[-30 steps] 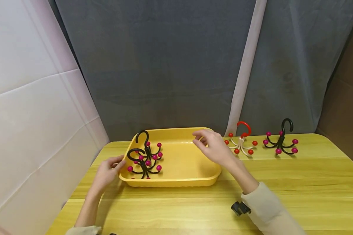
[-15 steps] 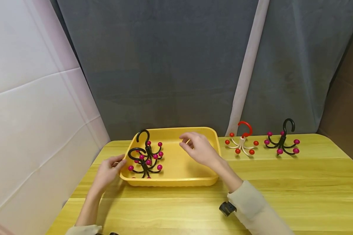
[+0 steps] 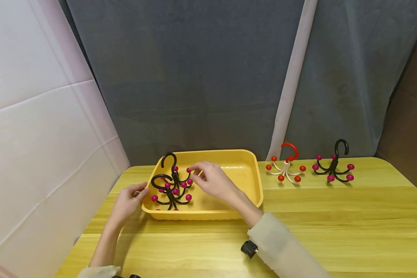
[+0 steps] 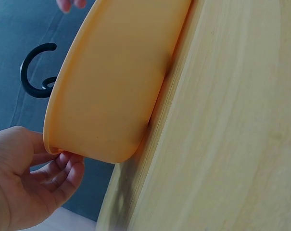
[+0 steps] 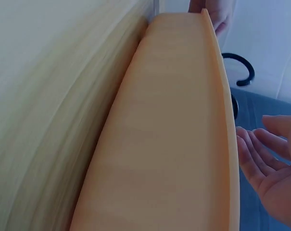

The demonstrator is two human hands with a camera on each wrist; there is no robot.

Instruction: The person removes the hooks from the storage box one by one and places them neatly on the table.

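Note:
A yellow plastic tray [image 3: 222, 215] stands on the table, its left rim pinched by my left hand [image 3: 126, 204]. In the left wrist view the left hand's fingers [image 4: 63, 178] curl under that rim. Inside the tray's left part, two black claw hangers with magenta ball tips stand close together: the rear claw hanger [image 3: 175, 177] and the front claw hanger [image 3: 170, 195]. Over the tray's middle, my right hand [image 3: 215, 181] has relaxed, slightly bent fingers and holds nothing. Its fingertips are right at the rear hanger's magenta balls.
Right of the tray, a white claw hanger [image 3: 285, 168] with a red hook and red balls stands on the wooden table [image 3: 333, 231]. Farther right is another black claw hanger [image 3: 333, 166] with magenta balls. A grey curtain [image 3: 194, 77] hangs behind; a white panel [image 3: 38, 116] rises at left.
My right hand has moved left across the tray, from its right side to the black hangers. The left hand stays at the left rim; the hangers stay in place.

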